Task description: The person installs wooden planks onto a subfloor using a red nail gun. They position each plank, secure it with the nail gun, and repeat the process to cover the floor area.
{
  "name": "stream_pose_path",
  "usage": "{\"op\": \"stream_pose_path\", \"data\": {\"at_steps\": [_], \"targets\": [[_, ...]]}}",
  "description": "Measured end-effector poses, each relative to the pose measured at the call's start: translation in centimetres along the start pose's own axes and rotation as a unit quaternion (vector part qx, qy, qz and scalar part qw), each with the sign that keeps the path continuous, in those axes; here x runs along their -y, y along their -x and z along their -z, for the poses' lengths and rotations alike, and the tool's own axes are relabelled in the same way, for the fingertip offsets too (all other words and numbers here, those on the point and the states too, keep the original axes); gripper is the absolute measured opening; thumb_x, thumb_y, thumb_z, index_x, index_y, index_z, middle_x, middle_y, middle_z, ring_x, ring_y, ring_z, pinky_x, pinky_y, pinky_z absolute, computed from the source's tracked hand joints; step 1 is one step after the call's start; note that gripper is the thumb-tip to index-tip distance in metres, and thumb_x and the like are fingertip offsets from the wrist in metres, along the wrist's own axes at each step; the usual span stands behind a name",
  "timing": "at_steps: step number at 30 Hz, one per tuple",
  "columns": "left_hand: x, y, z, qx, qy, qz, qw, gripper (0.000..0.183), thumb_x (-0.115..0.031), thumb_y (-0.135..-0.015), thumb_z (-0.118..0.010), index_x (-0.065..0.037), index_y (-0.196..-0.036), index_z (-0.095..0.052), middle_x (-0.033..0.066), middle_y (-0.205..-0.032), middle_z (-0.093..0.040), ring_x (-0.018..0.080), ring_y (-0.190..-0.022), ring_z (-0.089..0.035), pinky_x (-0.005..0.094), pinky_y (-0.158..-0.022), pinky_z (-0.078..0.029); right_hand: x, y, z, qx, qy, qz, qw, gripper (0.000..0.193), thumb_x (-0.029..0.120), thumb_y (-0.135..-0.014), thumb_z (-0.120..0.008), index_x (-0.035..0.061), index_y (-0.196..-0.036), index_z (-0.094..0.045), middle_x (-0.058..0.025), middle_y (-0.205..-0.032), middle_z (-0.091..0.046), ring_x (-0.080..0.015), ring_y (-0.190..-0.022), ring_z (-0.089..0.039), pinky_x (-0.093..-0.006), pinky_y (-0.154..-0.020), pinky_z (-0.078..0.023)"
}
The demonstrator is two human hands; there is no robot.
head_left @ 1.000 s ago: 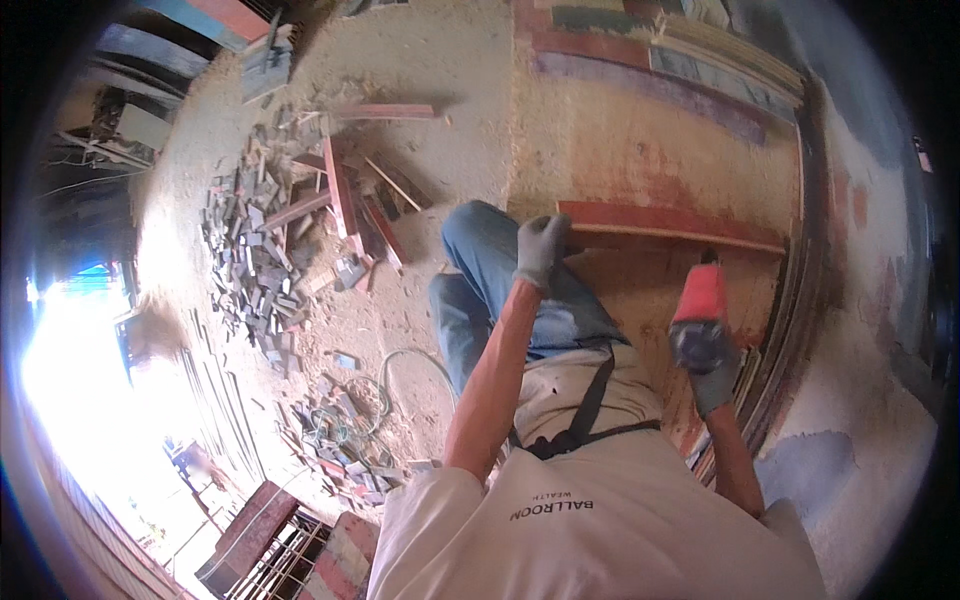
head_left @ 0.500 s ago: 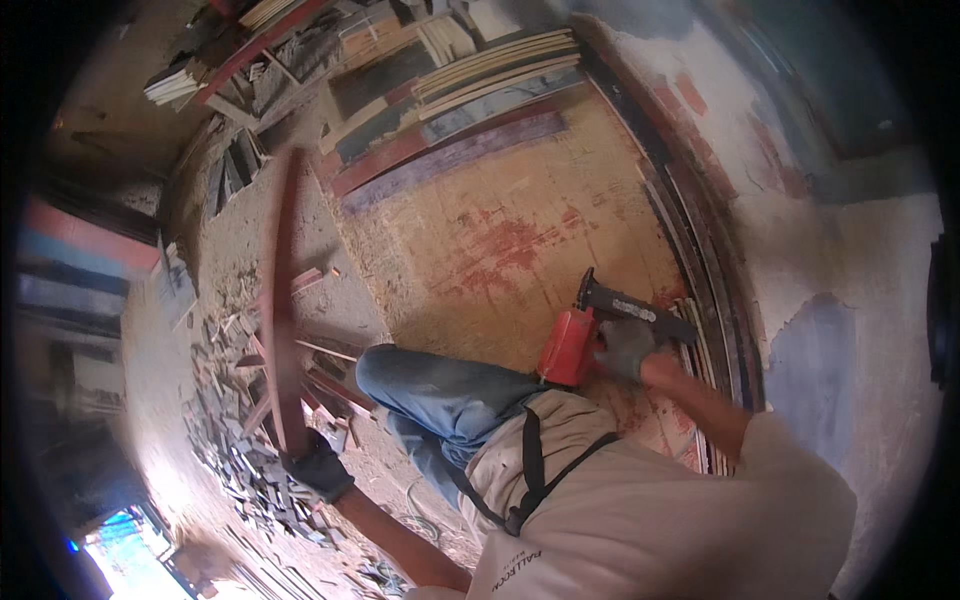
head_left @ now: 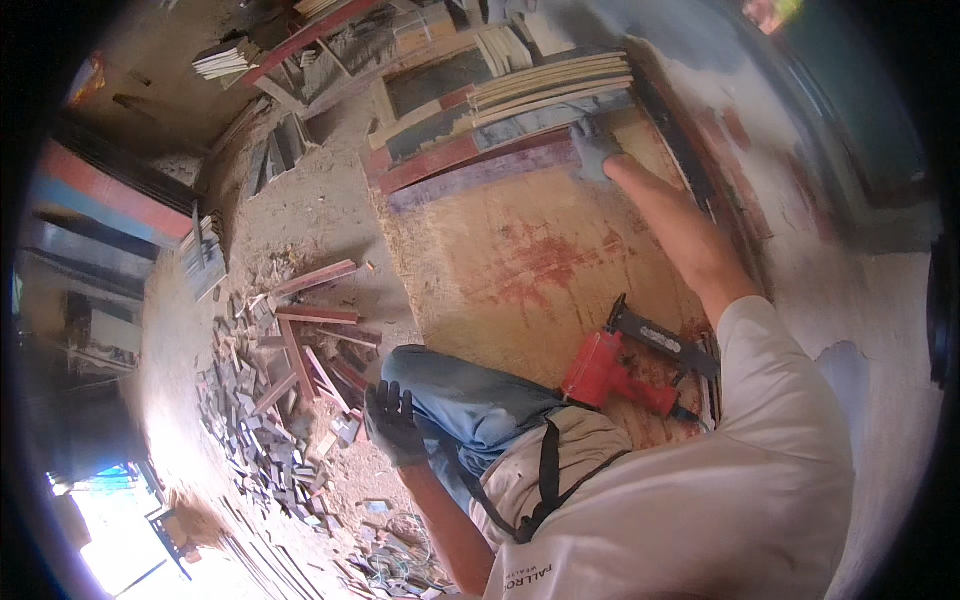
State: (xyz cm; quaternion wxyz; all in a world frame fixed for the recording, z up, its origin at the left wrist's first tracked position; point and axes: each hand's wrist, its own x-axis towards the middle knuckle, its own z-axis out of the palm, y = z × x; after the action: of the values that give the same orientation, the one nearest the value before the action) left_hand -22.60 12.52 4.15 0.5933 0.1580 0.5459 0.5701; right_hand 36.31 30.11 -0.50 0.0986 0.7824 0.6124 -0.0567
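Observation:
My right hand point(head_left: 596, 150), in a grey glove, reaches to the far side of the plywood sheet point(head_left: 480, 250). Its fingers are closed around the right end of a reddish-brown wooden strip point(head_left: 440, 165), which lies at a slant beside a purplish strip point(head_left: 490, 172). By my knee, my gloved left hand point(head_left: 394, 428) is empty, with its fingers apart. A red and black nail gun point(head_left: 597, 368) rests on the near right part of the plywood, close to my lap.
Pale strips point(head_left: 550, 85) are stacked at the far edge. Left of my knee, reddish wood pieces point(head_left: 315, 315) lie loosely over a heap of small dark offcuts point(head_left: 270, 450). Long strips line the wall point(head_left: 850, 260) on the right.
The long reddish strip has left my left hand, which is now empty. My right hand has let go of the nail gun and moved to the strips at the far edge.

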Motion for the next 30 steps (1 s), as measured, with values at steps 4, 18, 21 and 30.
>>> {"op": "stream_pose_path", "data": {"at_steps": [4, 18, 21, 30], "targets": [[0.3, 1.0, 0.2, -0.033, -0.032, 0.002, 0.999, 0.043, -0.033, -0.096, -0.056, -0.008, -0.132, -0.052, 0.0113, -0.123, -0.058, 0.0234, -0.106, -0.06, 0.0404, -0.086, -0.053, -1.7, -1.8, 0.1, 0.086, -0.011, 0.002, 0.996, 0.102, 0.039, -0.071, -0.08, 0.006, -0.149, -0.024, -0.0213, -0.154, -0.024, -0.0426, -0.14, -0.029, -0.049, -0.11, -0.036], [0.4, 1.2, -5.1, 0.041, -0.118, -0.022, 0.992, 0.05, -0.027, -0.096, -0.056, -0.001, -0.137, -0.045, 0.0178, -0.131, -0.055, 0.0265, -0.116, -0.058, 0.0372, -0.095, -0.049, 1.6, 9.9, 0.7, 0.017, -0.094, 0.151, 0.984, 0.043, 0.023, -0.069, -0.08, 0.0056, -0.102, -0.059, -0.0151, -0.108, -0.058, -0.0345, -0.106, -0.057, -0.0447, -0.085, -0.049], [2.0, 0.5, -6.8, 0.079, -0.197, -0.067, 0.975, 0.049, -0.025, -0.096, -0.057, 0.003, -0.135, -0.047, 0.0164, -0.131, -0.055, 0.0216, -0.116, -0.057, 0.0315, -0.095, -0.047, 1.8, 14.9, -1.1, -0.094, -0.146, 0.191, 0.966, 0.039, 0.02, -0.068, -0.079, 0.0066, -0.099, -0.06, -0.0135, -0.1, -0.057, -0.0335, -0.099, -0.058, -0.0448, -0.081, -0.049], [7.5, -8.9, -9.2, 0.106, -0.273, -0.192, 0.937, 0.083, -0.027, -0.092, -0.068, 0.0, -0.152, -0.018, 0.0185, -0.157, -0.02, 0.0247, -0.136, -0.037, 0.034, -0.108, -0.038, -2.1, 22.8, -0.4, -0.119, -0.186, 0.284, 0.933, 0.036, 0.021, -0.069, -0.079, 0.0093, -0.097, -0.06, -0.0107, -0.095, -0.056, -0.0337, -0.094, -0.056, -0.0455, -0.078, -0.047]]}}
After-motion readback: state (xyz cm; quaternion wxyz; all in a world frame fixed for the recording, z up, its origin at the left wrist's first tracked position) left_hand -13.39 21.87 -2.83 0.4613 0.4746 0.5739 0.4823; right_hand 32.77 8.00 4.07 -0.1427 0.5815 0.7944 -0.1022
